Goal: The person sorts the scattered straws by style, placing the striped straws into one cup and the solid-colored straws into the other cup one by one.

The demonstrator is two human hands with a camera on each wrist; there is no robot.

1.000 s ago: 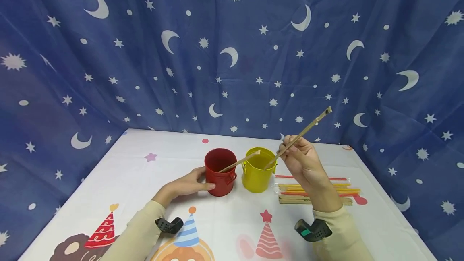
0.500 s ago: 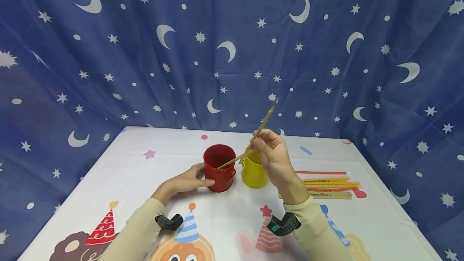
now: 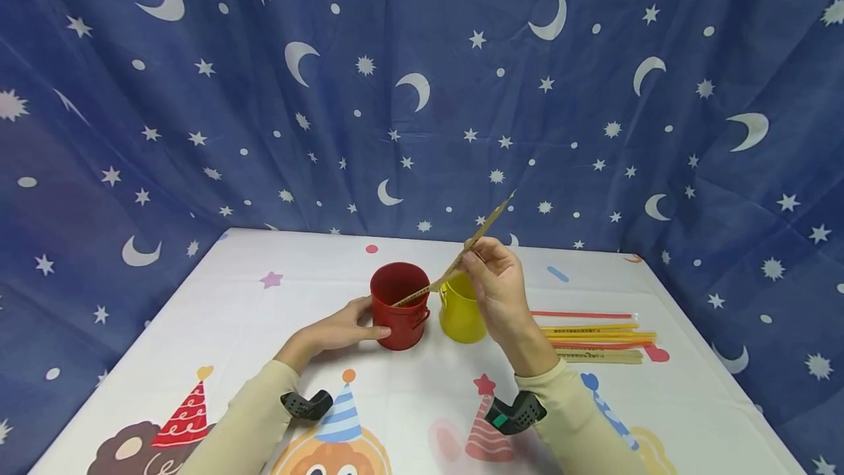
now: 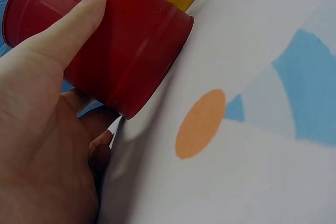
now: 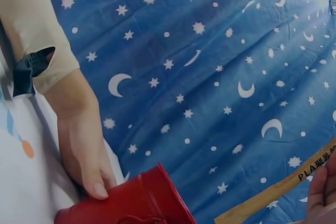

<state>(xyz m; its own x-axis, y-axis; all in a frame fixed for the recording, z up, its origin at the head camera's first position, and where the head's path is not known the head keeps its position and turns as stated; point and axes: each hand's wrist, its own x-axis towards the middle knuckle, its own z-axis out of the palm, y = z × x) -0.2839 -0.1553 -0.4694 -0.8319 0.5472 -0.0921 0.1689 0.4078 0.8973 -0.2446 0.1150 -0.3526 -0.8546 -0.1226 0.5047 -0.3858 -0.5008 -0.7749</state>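
Note:
My left hand [image 3: 339, 330] holds the side of a small red metal bucket [image 3: 401, 332], thumb in front and fingers behind; the left wrist view shows the thumb [image 4: 79, 22] against its wall. A straw in a brown paper wrapper [image 3: 412, 296] leans inside the bucket, its upper end past the rim. Between thumb and fingers my right hand [image 3: 499, 288] pinches another paper-wrapped straw [image 3: 493, 218], tilted above the buckets, its lower end overlapping the first straw's upper end. Printed letters show on the held wrapper [image 5: 286, 184] in the right wrist view.
A yellow bucket [image 3: 461, 322] stands just right of the red one, partly hidden by my right hand. Several wrapped straws, red [image 3: 580, 314], yellow [image 3: 613, 336] and brown-papered [image 3: 603, 358], lie at the right. A starry blue curtain [image 3: 330, 130] hangs behind the table [image 3: 283, 314].
My right hand has moved left with the pinched straw, from right of the yellow bucket to over it, then nearly stopped. My left hand and the red bucket have stayed in place.

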